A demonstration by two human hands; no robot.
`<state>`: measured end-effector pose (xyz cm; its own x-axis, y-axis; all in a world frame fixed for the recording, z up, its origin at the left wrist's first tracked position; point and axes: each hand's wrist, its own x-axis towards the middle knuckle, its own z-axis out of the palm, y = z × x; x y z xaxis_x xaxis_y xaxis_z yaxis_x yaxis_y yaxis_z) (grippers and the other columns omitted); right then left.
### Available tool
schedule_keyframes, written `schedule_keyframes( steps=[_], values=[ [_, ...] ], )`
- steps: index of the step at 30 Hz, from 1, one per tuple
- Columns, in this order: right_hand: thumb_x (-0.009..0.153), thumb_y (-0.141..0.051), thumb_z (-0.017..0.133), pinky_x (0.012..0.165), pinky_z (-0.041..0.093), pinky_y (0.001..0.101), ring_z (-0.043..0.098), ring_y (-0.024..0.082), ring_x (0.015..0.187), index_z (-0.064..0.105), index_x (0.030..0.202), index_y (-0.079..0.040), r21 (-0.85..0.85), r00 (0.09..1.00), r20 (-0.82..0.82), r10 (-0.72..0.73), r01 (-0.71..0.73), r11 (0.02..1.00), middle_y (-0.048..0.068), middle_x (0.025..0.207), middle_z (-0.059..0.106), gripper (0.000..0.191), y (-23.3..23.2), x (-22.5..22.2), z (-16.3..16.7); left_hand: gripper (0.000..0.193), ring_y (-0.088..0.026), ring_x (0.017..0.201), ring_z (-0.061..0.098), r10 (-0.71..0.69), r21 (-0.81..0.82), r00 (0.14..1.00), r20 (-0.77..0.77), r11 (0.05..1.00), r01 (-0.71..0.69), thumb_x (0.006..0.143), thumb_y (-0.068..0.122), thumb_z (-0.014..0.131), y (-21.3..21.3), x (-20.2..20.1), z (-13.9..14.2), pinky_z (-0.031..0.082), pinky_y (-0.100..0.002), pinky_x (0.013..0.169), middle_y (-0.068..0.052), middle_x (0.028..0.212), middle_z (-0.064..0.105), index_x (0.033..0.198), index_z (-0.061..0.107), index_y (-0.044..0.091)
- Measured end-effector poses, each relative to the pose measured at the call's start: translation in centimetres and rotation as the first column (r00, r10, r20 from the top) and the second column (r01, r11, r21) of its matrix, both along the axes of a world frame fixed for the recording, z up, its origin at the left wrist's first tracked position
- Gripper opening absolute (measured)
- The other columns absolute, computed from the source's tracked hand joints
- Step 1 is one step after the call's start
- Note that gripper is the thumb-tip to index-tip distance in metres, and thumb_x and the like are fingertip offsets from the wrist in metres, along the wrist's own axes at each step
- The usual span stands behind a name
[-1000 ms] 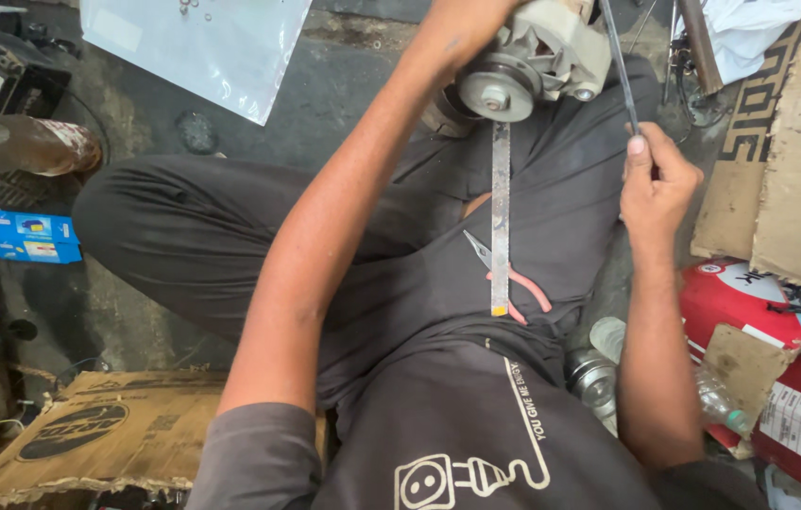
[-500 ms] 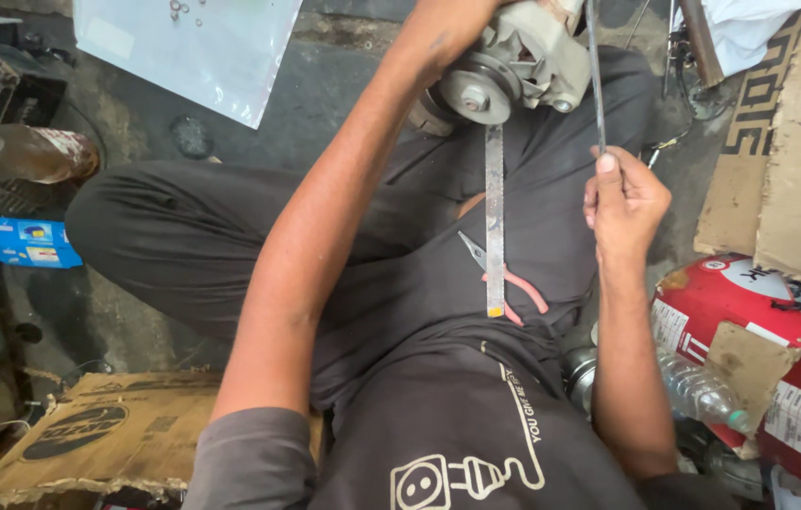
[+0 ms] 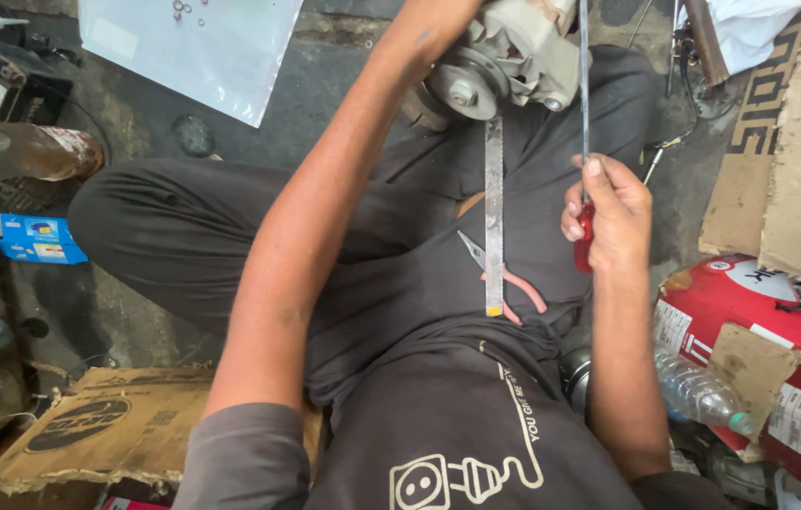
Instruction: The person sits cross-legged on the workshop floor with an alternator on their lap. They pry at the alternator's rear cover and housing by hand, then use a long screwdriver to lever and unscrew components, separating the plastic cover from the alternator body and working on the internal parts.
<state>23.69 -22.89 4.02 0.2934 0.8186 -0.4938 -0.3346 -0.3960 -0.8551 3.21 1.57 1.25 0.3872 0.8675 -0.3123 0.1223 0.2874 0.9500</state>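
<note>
Screwdriver (image 3: 585, 142) red handle pinched in right hand (image 3: 608, 212) fingers; left hand hidden behind alternator (image 3: 504, 61).

Around the alternator (image 3: 504, 66), open floor lies only to its left, toward the plastic sheet (image 3: 193, 47); cardboard (image 3: 797, 142) and a red canister (image 3: 750, 321) crowd its right, while a steel ruler (image 3: 494, 217) and pliers (image 3: 504, 279) lie just below it.
</note>
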Motion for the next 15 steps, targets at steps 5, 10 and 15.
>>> schedule_keyframes(
  steps=[5, 10, 15],
  values=[
    [0.11, -0.022, 0.059, 0.046, 0.039, 0.0266, 0.05, 0.012, 0.052, 0.064, 0.111, 0.0, -0.059, 0.984, 0.081, 0.16, -0.155, 0.986, 0.006, 0.066, 0.055, 0.023, -1.2, 2.0, 0.3, 0.049, -0.02, 0.08, 0.076, -0.111, -0.043, 0.943, 0.315, 0.99, 0.131, 0.086, 0.038, 0.076, -1.6, -2.3, 0.6, 0.059, -0.033, 0.074, -0.015, 0.094, 0.079, 0.106, 0.077, -0.006],
    [0.116, -0.02, 0.056, 0.059, 0.042, 0.0251, 0.052, 0.01, 0.063, 0.063, 0.113, 0.003, 0.034, 0.914, 0.365, 0.177, -0.203, 0.979, 0.004, 0.073, 0.056, 0.025, -2.8, 0.1, 0.5, 0.057, -0.019, 0.1, 0.076, -0.131, 0.035, 0.886, 0.445, 0.991, 0.128, 0.091, 0.036, 0.078, -3.3, -3.5, 0.0, 0.061, -0.031, 0.09, -0.013, 0.114, 0.075, 0.129, 0.061, -0.003],
    [0.111, -0.021, 0.055, 0.05, 0.039, 0.0246, 0.048, 0.009, 0.057, 0.062, 0.12, 0.002, -0.19, 0.855, 0.454, 0.251, -0.182, 0.965, 0.003, 0.071, 0.054, 0.025, -4.1, -2.0, 5.1, 0.059, -0.02, 0.106, 0.073, -0.159, 0.09, 0.906, 0.392, 0.987, 0.134, 0.093, 0.037, 0.078, -3.1, -3.6, -0.5, 0.058, -0.034, 0.094, -0.013, 0.117, 0.073, 0.134, 0.057, 0.0]
  ],
)
